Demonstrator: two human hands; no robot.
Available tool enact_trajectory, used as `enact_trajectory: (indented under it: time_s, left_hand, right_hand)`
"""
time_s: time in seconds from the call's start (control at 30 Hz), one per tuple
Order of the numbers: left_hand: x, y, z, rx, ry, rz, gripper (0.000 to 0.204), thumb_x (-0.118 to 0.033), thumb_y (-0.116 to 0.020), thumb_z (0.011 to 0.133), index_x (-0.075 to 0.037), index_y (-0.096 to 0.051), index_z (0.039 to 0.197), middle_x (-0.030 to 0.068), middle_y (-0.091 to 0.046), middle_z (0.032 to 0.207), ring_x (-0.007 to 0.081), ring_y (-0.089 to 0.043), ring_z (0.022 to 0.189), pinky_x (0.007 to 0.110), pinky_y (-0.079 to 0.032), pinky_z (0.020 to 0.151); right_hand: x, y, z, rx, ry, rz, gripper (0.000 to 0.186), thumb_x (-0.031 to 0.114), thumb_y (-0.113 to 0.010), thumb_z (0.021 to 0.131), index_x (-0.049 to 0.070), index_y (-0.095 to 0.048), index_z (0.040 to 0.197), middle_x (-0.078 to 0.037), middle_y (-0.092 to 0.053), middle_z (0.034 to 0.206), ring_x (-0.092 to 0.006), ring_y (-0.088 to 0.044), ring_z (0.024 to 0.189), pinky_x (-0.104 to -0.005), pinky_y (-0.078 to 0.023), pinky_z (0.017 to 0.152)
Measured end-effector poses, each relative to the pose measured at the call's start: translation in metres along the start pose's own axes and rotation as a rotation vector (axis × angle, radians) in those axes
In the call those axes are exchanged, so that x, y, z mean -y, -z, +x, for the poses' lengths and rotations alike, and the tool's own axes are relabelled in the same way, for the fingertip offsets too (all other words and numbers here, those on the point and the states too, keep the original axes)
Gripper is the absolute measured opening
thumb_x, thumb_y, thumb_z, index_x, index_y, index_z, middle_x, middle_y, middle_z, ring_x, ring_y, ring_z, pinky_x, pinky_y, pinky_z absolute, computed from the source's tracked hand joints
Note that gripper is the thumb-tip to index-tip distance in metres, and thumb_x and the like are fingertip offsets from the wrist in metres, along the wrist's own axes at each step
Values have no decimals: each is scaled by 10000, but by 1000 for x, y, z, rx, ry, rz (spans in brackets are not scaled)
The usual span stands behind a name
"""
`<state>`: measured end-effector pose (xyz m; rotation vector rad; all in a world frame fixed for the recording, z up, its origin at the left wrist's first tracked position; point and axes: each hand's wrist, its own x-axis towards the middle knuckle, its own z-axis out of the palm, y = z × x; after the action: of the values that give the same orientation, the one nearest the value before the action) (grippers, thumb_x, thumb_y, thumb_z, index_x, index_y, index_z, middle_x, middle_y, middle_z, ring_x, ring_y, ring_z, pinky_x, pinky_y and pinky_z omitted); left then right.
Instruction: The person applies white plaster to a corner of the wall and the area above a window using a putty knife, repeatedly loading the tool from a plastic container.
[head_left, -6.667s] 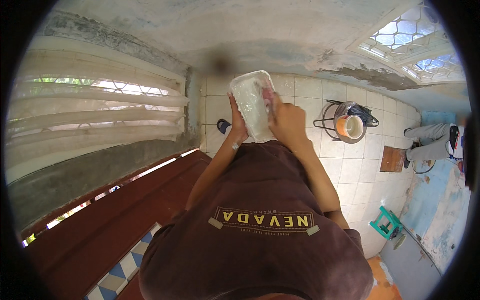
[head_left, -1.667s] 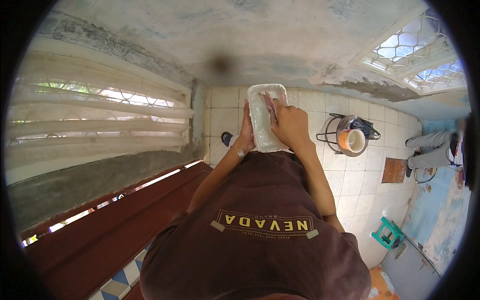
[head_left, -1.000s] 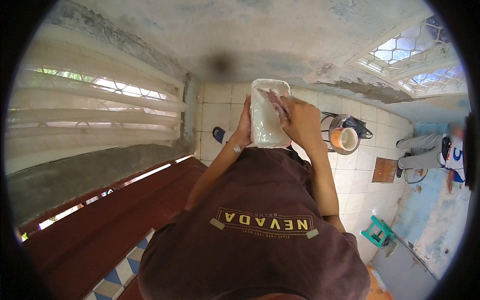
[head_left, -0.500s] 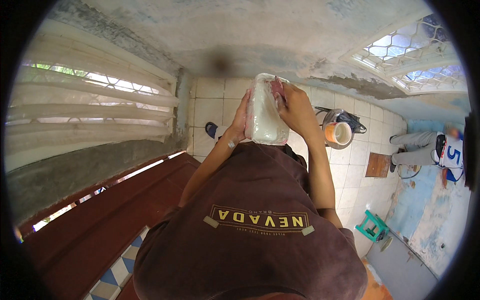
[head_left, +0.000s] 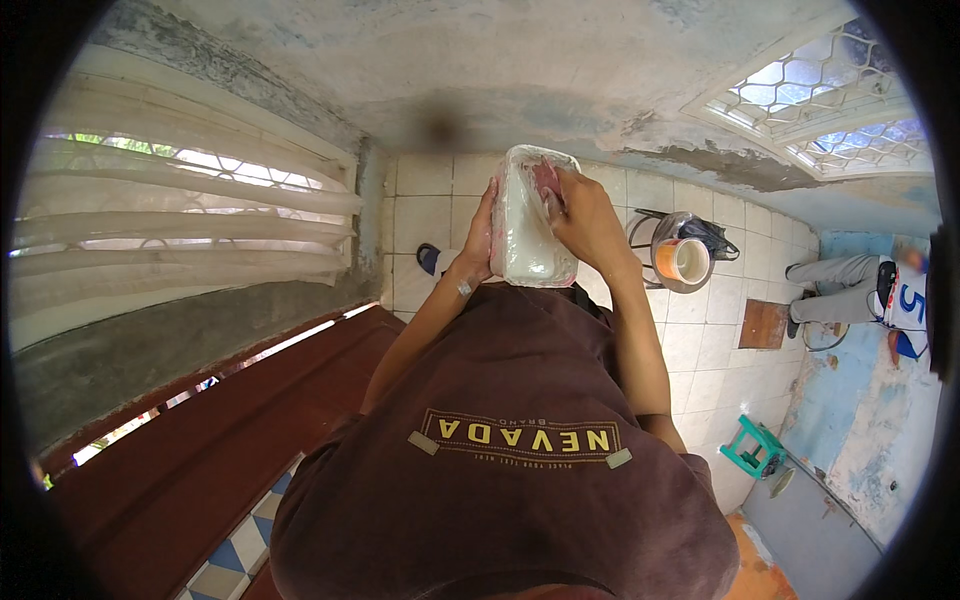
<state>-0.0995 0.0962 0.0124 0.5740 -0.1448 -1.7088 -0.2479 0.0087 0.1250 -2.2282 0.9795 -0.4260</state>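
My left hand is closed around the left side of a white rectangular plastic tub, holding it in front of my shirt. Smooth, wet-looking white paste lies inside. At the tub's right side, my right hand is closed with its fingers over the opening. It grips a flat reddish scraper smeared with white, pressed against the paste near the far end. My fingers hide part of the scraper.
Right of me, an orange-and-white bucket and a black plastic bag rest on a round stool. A green stool stands farther right. Another person is by the patchy blue wall. A curtained window is at left.
My right hand has shifted slightly with the scraper, which now shows less above the paste. The tub stays in my left hand. The surroundings have shifted a little in view.
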Motion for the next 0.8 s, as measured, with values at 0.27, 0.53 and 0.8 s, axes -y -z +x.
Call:
enact_trajectory:
  time_s: [0.27, 0.53, 0.8]
  left_hand:
    - [-5, -4, -5, 23, -16, -12, 648, -549, -304, 1084, -87, -405, 1528, 145, -548, 1450, 273, -589, 1287, 447, -480, 1113]
    - [-5, -2, -6, -62, -65, 14, 635, -540, -312, 1083, -80, -442, 1501, 137, -574, 1414, 268, -607, 1253, 439, -490, 1097]
    - [-8, -12, -8, -2, -174, -88, 639, -538, -255, 1080, -76, -483, 1457, 132, -602, 1375, 268, -614, 1239, 437, -493, 1097]
  right_hand:
    - [8, -1, -8, -49, -15, 12, 200, 39, -584, 881, -66, -617, 1047, -290, -662, 988, -475, -640, 938, -544, -499, 825]
    - [23, -1, -16, -25, 4, 78, 180, 55, -603, 902, -60, -624, 1039, -284, -655, 963, -475, -635, 907, -545, -488, 798]
    - [28, 4, -19, -122, -19, 136, 175, 42, -610, 910, -70, -618, 1044, -299, -641, 921, -488, -630, 869, -536, -487, 778]
